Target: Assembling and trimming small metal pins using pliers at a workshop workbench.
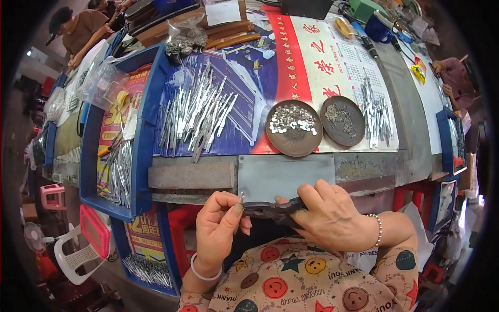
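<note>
My left hand (223, 221) pinches a thin, shiny metal piece (242, 197) between thumb and fingers; only its tip shows. My right hand (332, 214) is wrapped round a dark metal hand tool (266, 210), possibly pliers, whose left end meets the left fingertips. Both hands are just in front of a grey metal plate (286, 174) at the bench edge. Beyond it, a brown dish (295, 149) holds small round silver discs. The brown dish beside it (343, 138) contains fine metal pins. Slim silver metal strips (200, 106) lie heaped to the left, and more strips (378, 117) lie right of the dishes.
A blue tray (140, 171) with metal strips overhangs the bench at left, above another blue bin (150, 270) of metal parts. A long stone-like block (191, 176) lies along the front edge. A blue mug (379, 27) stands far right. Other people sit at far left and right.
</note>
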Demonstrator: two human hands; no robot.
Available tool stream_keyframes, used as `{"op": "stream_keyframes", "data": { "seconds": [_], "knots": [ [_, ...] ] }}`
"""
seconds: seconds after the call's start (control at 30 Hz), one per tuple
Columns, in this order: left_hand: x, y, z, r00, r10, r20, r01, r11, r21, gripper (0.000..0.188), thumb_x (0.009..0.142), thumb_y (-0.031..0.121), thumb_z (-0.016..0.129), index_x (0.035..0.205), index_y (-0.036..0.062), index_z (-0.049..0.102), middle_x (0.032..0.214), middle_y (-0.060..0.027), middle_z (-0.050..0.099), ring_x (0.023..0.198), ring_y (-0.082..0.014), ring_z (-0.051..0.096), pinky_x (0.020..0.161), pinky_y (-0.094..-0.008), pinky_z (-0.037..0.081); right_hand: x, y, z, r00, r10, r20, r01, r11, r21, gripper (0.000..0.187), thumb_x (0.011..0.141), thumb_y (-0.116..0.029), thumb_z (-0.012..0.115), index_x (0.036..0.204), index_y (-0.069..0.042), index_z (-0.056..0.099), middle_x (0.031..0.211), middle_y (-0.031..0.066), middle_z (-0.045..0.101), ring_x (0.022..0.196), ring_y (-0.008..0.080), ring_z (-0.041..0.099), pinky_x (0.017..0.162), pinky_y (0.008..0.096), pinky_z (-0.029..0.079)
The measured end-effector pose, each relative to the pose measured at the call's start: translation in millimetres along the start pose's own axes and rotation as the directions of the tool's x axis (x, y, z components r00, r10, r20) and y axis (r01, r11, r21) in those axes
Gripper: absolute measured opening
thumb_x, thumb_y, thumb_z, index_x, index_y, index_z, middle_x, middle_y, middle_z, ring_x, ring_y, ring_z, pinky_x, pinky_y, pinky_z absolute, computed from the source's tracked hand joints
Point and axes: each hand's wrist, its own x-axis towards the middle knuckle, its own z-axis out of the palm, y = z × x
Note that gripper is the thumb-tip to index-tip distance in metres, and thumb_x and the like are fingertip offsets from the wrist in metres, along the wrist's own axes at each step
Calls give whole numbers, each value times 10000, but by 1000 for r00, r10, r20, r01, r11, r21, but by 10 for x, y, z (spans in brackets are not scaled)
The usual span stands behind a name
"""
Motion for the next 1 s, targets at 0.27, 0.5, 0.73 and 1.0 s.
{"op": "stream_keyframes", "data": {
  "seconds": [0.27, 0.5, 0.73, 1.0],
  "knots": [
    [13, -66, -50, 999, 4, -44, -1, 997, 75, 72, 984, 71, 551, 1007, 3, 543, 821, -52, 588, 674, -104, 590, 572, -232, 490, 71, 204, 11, 928, -198, 317, -184, 495, 849, 436, 817, -429, 708, 947, -14, 671, 902, 180, 485, 716, 374, 599, 646, 429, 502],
    [21, -64, -79, 998, -56, -41, 56, 998, -7, 92, 1000, 97, 529, 1011, 5, 527, 785, -48, 583, 661, -92, 561, 580, -222, 471, 35, 18, 53, 998, -7, 62, -18, 923, 384, 373, 751, -376, 765, 924, -55, 684, 931, 136, 443, 834, 287, 543, 636, 379, 484],
    [-5, -25, -80, 997, -75, -27, 75, 997, 29, 93, 999, 97, 527, 1007, 4, 529, 778, -40, 575, 652, -90, 560, 576, -221, 471, 56, 4, 69, 999, -23, -25, 28, 975, 220, 262, 698, -311, 766, 791, -90, 659, 875, 87, 422, 803, 231, 484, 595, 321, 439],
    [-14, -39, -71, 997, -79, -23, 80, 997, 25, 88, 992, 93, 542, 995, 5, 531, 771, -34, 571, 650, -87, 563, 567, -218, 471, 54, -9, 108, 997, -25, -79, 36, 990, 135, 177, 670, -241, 739, 689, -101, 632, 831, 70, 418, 745, 215, 475, 553, 301, 402]
  ]
}}
